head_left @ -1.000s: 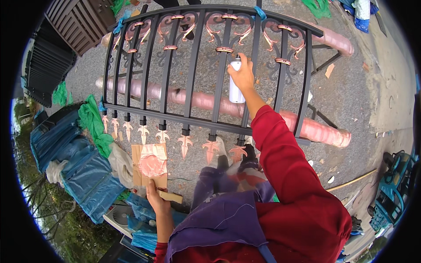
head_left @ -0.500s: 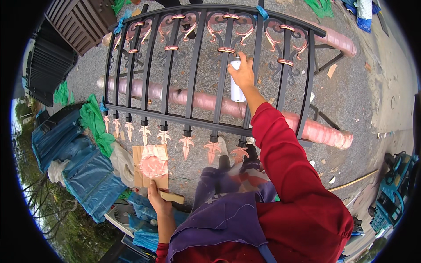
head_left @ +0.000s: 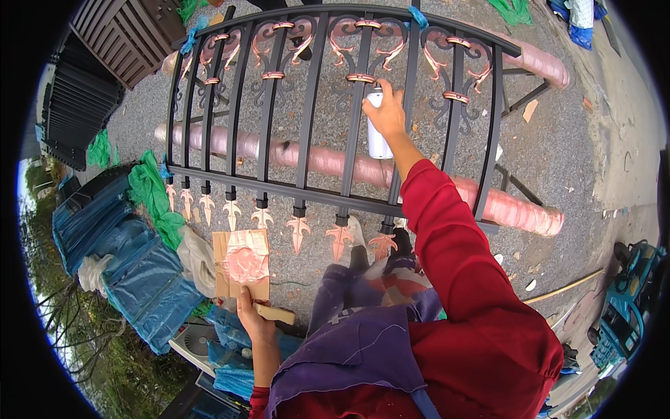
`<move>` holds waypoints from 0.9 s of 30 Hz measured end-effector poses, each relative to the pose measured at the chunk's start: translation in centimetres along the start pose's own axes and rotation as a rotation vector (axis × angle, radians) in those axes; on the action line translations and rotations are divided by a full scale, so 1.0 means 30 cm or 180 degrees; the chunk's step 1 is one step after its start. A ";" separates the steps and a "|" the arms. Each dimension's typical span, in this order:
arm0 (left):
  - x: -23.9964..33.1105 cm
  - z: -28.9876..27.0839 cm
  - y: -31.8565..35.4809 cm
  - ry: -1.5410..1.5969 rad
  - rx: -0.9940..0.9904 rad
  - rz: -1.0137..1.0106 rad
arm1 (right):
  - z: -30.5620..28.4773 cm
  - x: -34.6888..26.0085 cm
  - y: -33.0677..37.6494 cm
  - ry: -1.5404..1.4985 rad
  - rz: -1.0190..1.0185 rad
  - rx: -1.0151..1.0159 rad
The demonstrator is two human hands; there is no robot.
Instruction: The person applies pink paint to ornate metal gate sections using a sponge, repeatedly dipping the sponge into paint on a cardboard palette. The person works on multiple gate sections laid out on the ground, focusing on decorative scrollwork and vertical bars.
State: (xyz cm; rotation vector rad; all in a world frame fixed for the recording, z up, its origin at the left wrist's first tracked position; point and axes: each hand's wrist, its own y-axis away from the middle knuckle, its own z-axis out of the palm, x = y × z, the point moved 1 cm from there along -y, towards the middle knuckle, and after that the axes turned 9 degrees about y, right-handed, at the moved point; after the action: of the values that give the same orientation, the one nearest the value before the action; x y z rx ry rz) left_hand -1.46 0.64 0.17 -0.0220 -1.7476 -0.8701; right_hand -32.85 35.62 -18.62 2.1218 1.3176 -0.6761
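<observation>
My right hand point(head_left: 388, 112) grips a white spray can point(head_left: 378, 143) upright over the black metal fence panel point(head_left: 311, 105), its forefinger on the nozzle. The can's top is close to a copper-coloured collar point(head_left: 361, 78) on one bar, between scrolls with copper highlights. Whether any spray is coming out cannot be made out. Low on the left, my left hand point(head_left: 255, 323) holds a piece of cardboard point(head_left: 242, 265) smeared with wet-looking copper paint. A pale yellow block, perhaps a sponge point(head_left: 276, 313), is also in that hand. Copper spear tips point(head_left: 340, 241) line the panel's near edge.
Pink plastic-wrapped poles point(head_left: 509, 202) on metal legs hold up the panel. Blue tarpaulin-covered things point(head_left: 143, 293) and green sheeting point(head_left: 150, 188) lie at left. Brown slatted panels point(head_left: 129, 38) lean at far left. A teal machine or crate point(head_left: 624, 307) stands at right on the ground.
Both hands keep nearly the same places and grips. The whole view has shifted very slightly; nothing was taken up or let go.
</observation>
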 end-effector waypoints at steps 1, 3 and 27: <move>0.002 0.004 0.003 0.0012 0.0016 -0.0004 | 0.004 0.002 -0.002 0.0014 -0.0015 0.0014; 0.004 0.006 0.006 0.0021 0.0040 -0.0007 | 0.007 0.003 -0.002 0.0026 -0.0024 0.0024; -0.016 -0.039 -0.020 -0.0049 -0.0053 -0.0005 | 0.048 0.013 -0.024 -0.0023 -0.0120 -0.0066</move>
State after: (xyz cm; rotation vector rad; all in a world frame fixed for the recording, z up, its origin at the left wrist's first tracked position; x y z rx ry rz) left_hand -0.57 -0.27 -0.44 -0.0386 -1.7550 -0.8877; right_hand -33.53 35.15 -20.06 2.0812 1.3580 -0.6820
